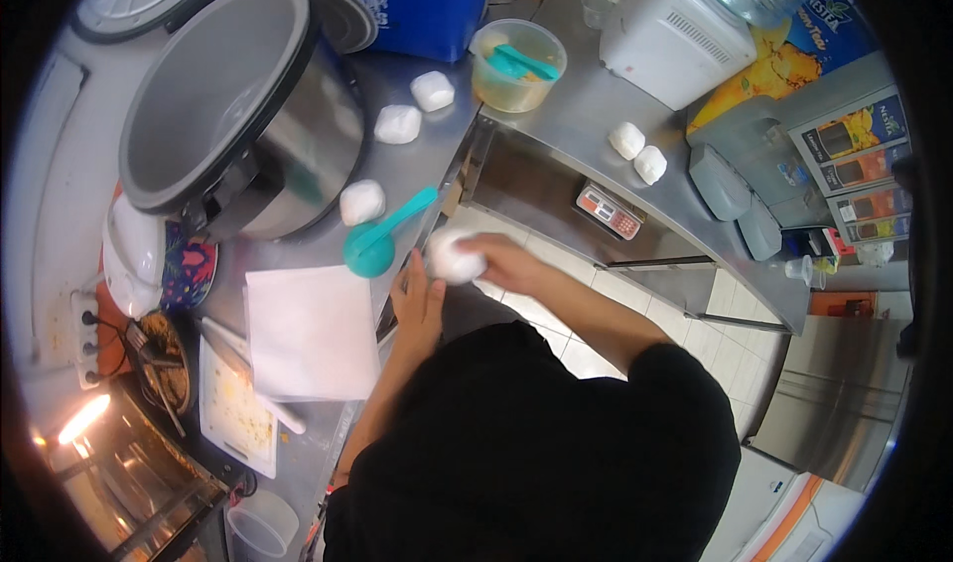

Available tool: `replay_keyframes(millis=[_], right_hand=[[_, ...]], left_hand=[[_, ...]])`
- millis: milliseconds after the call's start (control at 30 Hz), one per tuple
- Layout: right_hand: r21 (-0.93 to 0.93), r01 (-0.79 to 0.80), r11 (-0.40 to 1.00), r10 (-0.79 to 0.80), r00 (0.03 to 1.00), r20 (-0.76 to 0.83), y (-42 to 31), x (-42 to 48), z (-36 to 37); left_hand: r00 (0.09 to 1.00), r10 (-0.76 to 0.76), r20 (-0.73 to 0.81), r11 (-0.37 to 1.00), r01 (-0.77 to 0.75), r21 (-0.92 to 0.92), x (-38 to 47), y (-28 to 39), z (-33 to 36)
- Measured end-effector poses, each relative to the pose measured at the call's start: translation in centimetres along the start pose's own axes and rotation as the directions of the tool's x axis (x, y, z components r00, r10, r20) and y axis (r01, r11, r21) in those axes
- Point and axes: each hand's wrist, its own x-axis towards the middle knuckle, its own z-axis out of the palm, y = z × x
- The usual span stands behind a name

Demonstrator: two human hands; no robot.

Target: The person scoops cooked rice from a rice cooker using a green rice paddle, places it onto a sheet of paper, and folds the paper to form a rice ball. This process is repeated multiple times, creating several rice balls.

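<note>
A round white bundle point(454, 255), apparently wrapped in paper, is gripped in my right hand point(508, 263) in front of my body; motion blurs it. Close against its left side is my left hand point(418, 300), fingers extended and somewhat apart; whether they touch it I cannot tell. A teal scoop point(370, 251) with a long handle lies on the steel counter to the left. Just above it sits a white wrapped bundle point(362, 202), with two more, one here point(397, 124) and one here point(432, 90), farther back. A stack of white paper sheets point(313, 333) lies nearer me.
A large open cooker point(279, 137) stands at the left. Beyond the counter corner are a plastic tub point(519, 93) holding a teal utensil and two wrapped bundles point(638, 152). A cutting board point(237, 413) with a knife point(279, 413) lies lower left. A scale point(609, 210) sits on the lower shelf.
</note>
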Motion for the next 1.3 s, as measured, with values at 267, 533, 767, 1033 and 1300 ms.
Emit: replay_keyframes(millis=[267,533,767,1033,1300], right_hand=[[-0.722,-0.03,0.691,-0.664,0.368,-0.651,-17.1,0.2,-20.5],[-0.931,0.361,0.045,-0.794,0.579,0.186,-9.1,7.2,-6.8],[-0.691,0.579,-0.434,-0.001,0.766,0.643,-0.6,12.2,7.4],[-0.594,0.804,0.029,-0.335,0.568,0.752,-24.3,7.8,27.4],[-0.806,-0.019,-0.592,0.304,0.921,-0.245,-26.2,33.3,33.7]], left_hand=[[0.975,-0.191,0.111,0.917,0.218,-0.335,-0.9,-3.2,-2.8],[0.823,-0.449,-0.348,0.704,0.566,0.43,-5.6,-8.7,-6.0],[0.855,-0.125,-0.503,0.609,0.467,0.642,-5.8,-11.7,-6.4],[0.883,-0.279,-0.378,0.679,0.46,0.572,-2.3,-11.3,-11.4],[0.403,0.257,-0.878,0.944,0.089,0.317,3.2,-1.8,-15.9]])
